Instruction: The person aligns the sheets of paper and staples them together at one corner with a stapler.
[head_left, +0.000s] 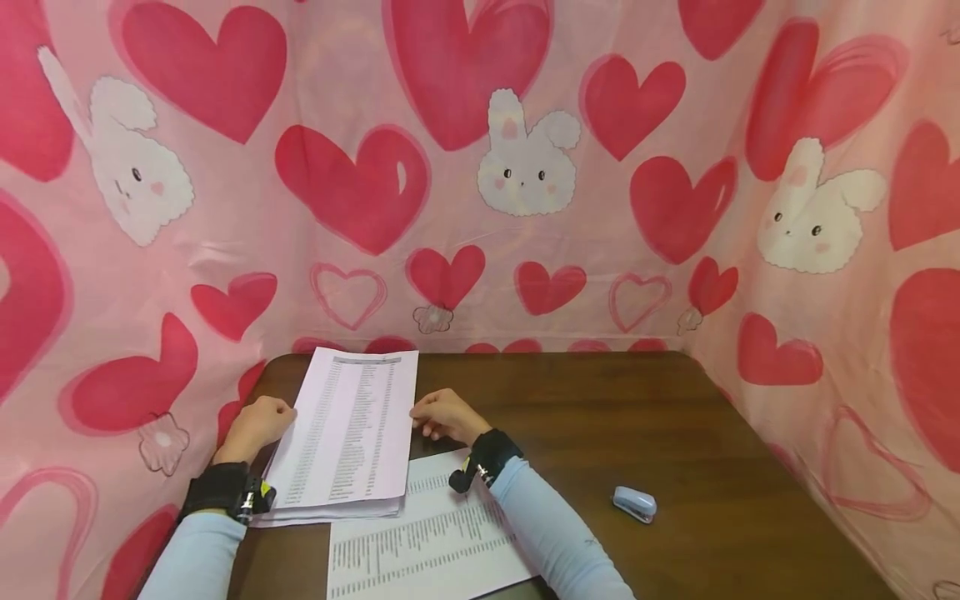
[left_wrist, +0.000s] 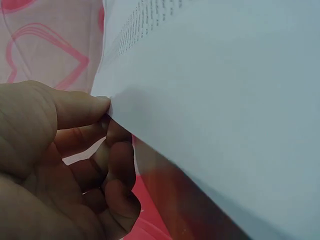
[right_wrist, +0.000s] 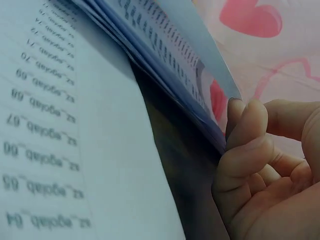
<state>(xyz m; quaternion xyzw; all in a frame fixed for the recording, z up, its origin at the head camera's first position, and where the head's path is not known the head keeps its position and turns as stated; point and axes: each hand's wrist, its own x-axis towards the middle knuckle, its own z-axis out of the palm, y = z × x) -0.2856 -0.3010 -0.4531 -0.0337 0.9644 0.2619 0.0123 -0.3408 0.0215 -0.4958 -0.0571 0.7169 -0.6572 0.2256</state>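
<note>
Pinched at its two long edges by the thumb and fingers of the left hand (head_left: 258,425) and right hand (head_left: 448,415), a printed sheet (head_left: 348,425) was held over a sheaf of papers (head_left: 337,512) at the left of a dark wooden table (head_left: 570,417). Another printed page (head_left: 420,546) was laid nearer; a pale blue stapler (head_left: 635,503) was set well apart, rightward. The sheet was judged light, limp, easily creased and likely to slide on its neighbours, best taken by opposite edges with gentle, even tension.

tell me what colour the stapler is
Pale blue; the stapler shows best in the head view.
</note>
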